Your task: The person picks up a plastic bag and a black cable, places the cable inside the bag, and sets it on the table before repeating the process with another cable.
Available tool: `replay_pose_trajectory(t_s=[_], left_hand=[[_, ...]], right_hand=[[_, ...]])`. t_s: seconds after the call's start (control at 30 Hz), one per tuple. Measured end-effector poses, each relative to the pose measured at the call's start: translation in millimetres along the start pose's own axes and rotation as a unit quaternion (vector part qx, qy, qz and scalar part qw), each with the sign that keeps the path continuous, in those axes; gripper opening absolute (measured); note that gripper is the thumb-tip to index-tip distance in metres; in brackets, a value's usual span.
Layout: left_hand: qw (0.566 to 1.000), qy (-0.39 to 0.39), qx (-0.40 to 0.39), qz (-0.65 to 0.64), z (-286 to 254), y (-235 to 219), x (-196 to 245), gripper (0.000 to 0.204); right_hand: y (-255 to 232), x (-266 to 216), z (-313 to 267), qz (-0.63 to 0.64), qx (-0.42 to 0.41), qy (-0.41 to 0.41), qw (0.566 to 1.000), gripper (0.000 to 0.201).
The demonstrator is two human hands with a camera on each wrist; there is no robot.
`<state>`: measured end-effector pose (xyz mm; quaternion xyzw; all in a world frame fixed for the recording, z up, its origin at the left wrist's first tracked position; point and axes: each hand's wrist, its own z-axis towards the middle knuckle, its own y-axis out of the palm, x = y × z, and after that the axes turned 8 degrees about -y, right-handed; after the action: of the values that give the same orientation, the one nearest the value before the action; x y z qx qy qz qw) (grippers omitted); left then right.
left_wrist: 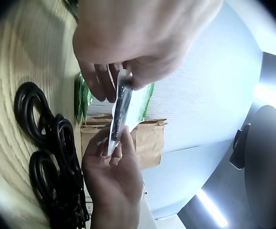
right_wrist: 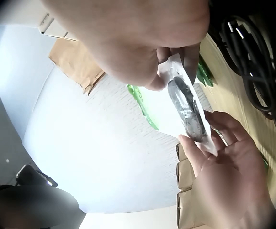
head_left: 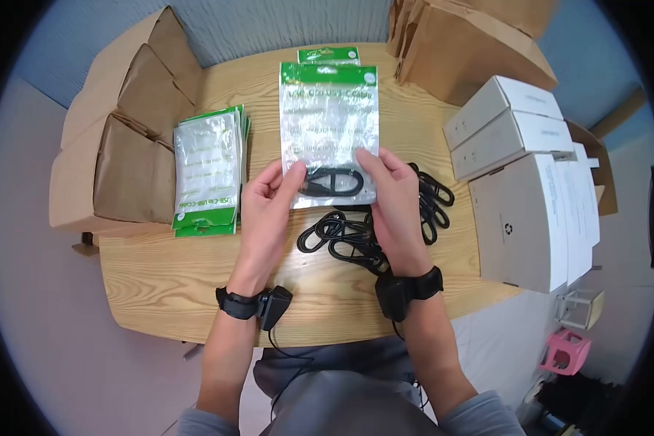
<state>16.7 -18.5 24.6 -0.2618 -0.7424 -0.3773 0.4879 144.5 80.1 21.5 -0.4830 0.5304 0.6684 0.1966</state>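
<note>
Both hands hold up a clear plastic pouch (head_left: pixel 330 120) with a green top band and green print about a USB-C cable. A coiled black cable (head_left: pixel 333 182) lies inside, along the pouch's bottom. My left hand (head_left: pixel 264 211) pinches the lower left edge, thumb on the front. At the lower right edge my right hand (head_left: pixel 397 207) pinches it the same way. In the right wrist view, the pouch (right_wrist: pixel 185 107) bulges around the cable, with fingers behind it. Loose coiled black cables (head_left: pixel 349 231) lie on the table just below the pouch, partly behind the right hand.
A stack of similar green-and-clear pouches (head_left: pixel 207 160) lies left, beside open brown cardboard boxes (head_left: pixel 134 167). Another pouch (head_left: pixel 328 54) lies behind the held one. White boxes (head_left: pixel 516 218) stand right on the wooden table (head_left: pixel 167 291); brown packaging (head_left: pixel 479 58) stands back right.
</note>
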Motion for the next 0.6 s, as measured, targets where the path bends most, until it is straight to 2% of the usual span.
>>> replay_pose_trajectory(t_s=[0.1, 0.17, 0.2, 0.27, 0.33, 0.4, 0.43, 0.53, 0.6], left_hand=[[0.999, 0.013, 0.024, -0.026, 4, -6, -3, 0.019], [0.992, 0.023, 0.096, -0.075, 5, -1, 1, 0.019], [0.992, 0.03, 0.091, -0.079, 5, -2, 2, 0.019], [0.984, 0.085, 0.136, -0.076, 6, -6, 1, 0.018], [0.982, 0.111, 0.134, -0.076, 2, -3, 5, 0.017], [0.98, 0.101, 0.161, -0.059, -3, -1, 10, 0.015], [0.983, 0.112, 0.139, -0.053, -4, -2, 9, 0.013], [0.981, 0.097, 0.152, -0.077, -9, 5, 14, 0.012], [0.983, 0.107, 0.12, -0.084, -9, 2, 13, 0.007]], right_hand=[[5, 1, -2, 0.038, 0.005, 0.038, 0.999, 0.023], [8, 5, -6, -0.029, -0.016, 0.035, 0.999, 0.02], [10, 4, -9, -0.066, -0.027, 0.032, 0.997, 0.019], [14, 13, -10, -0.176, -0.024, -0.056, 0.983, 0.016], [18, 7, -13, -0.17, -0.03, -0.077, 0.982, 0.018], [22, -2, -16, -0.128, -0.049, -0.017, 0.99, 0.023], [19, -2, -15, -0.138, -0.071, 0.004, 0.988, 0.031], [14, 2, -11, -0.124, -0.103, -0.023, 0.987, 0.036], [10, 1, -11, -0.099, -0.115, 0.005, 0.988, 0.039]])
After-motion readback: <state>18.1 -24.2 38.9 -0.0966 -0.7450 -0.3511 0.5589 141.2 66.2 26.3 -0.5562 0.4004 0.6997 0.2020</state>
